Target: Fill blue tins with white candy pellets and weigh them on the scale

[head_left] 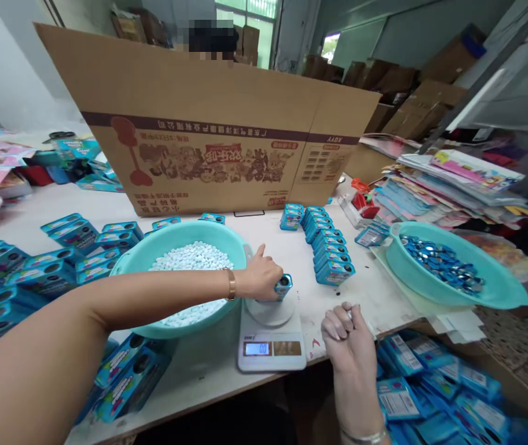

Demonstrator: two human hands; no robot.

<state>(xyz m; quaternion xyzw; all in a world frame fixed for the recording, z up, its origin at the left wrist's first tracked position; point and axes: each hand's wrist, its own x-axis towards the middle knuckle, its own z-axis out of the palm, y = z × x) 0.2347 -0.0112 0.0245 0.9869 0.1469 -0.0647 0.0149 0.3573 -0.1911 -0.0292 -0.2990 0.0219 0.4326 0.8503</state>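
My left hand [260, 276] reaches across the teal basin and is closed on a small blue box [284, 286]. A dark opening shows in the box's top. The box is just over the round plate of a white digital scale [272, 352], whose display reads 0.0; whether it touches the plate I cannot tell. Small pale round candies [194, 256] fill much of the teal basin [127, 266] under my left forearm. My right hand [348, 330] is palm up with curled fingers, right of the scale near the table edge. What lies inside its fingers is mostly hidden.
Blue boxes [331, 247] stand in a row behind the scale, and more boxes [44, 272] stand left. A second teal basin [500, 296] holds blue metallic pieces. Below right lies a heap of blue packs [435, 383]. A cardboard sheet [227, 80] stands across the back.
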